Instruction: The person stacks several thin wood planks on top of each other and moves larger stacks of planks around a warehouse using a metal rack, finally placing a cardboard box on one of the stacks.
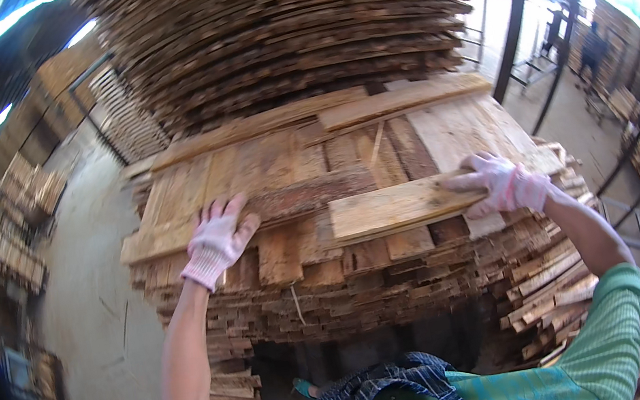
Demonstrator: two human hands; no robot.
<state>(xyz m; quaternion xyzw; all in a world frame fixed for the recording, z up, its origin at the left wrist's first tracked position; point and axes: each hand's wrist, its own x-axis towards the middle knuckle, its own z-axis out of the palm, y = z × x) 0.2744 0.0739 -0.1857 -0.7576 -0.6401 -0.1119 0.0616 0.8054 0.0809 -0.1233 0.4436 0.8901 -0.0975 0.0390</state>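
Two rough planks lie crosswise on top of a wide lumber stack. My left hand, in a pale pink knit glove, rests on the left plank with its fingers spread. A strip of brown, bark-like surface shows along this plank's right part. The right plank is paler, and its near long edge faces me. My right hand, gloved alike, grips across that plank near its right end, fingers over the top and thumb side by the near edge. The undersides of both planks are hidden.
The stack's top layer of boards runs away from me, with loose planks across its far end. A tall lumber pile rises behind. Metal frames stand at right. Concrete floor and smaller wood piles lie left.
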